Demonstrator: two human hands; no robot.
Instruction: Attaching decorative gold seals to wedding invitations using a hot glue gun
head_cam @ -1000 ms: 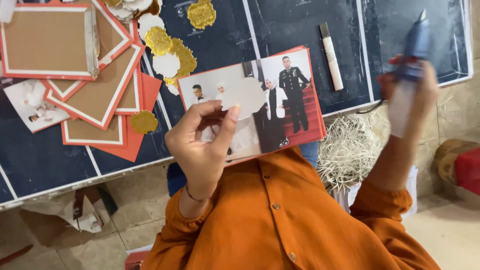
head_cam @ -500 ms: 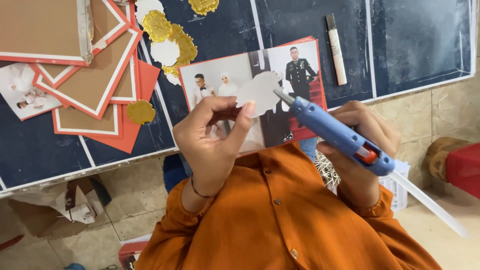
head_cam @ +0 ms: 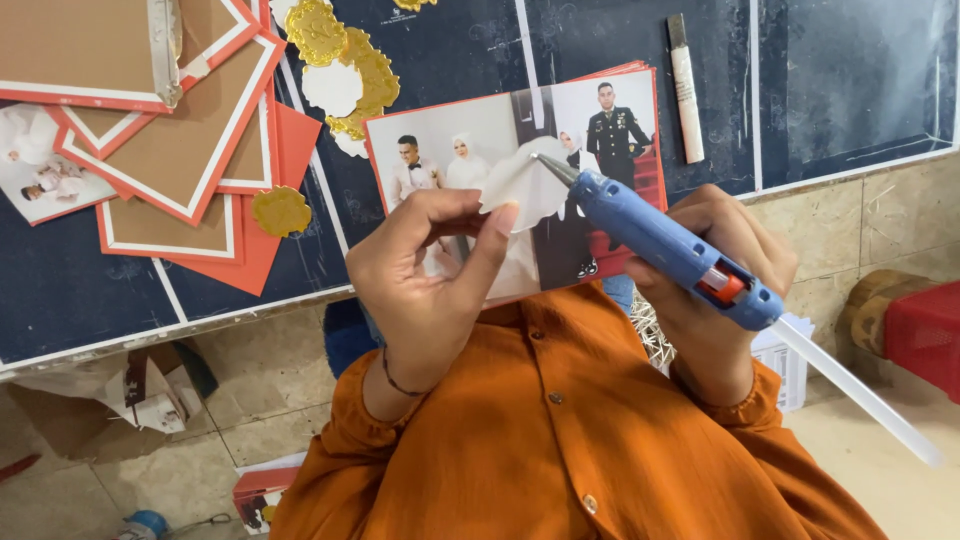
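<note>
My left hand [head_cam: 425,275] pinches a small white paper cut-out [head_cam: 522,183] between thumb and forefinger. In my right hand [head_cam: 715,290] is a blue hot glue gun [head_cam: 662,240] with a clear glue stick out of its back; its metal nozzle touches the cut-out's upper edge. Under both lies a printed photograph of people [head_cam: 470,140] on a red card, on the dark board [head_cam: 440,50]. My orange sleeves fill the lower view.
Brown cards with red and white borders [head_cam: 170,140] are piled at the upper left, beside gold and white scalloped paper shapes [head_cam: 345,65]. A glue stick tube [head_cam: 686,90] lies upper right. A red crate [head_cam: 925,330] stands at the right, paper scraps on the floor lower left.
My right hand brought the glue gun down from the upper right to the cut-out. The view has closed in on the photograph.
</note>
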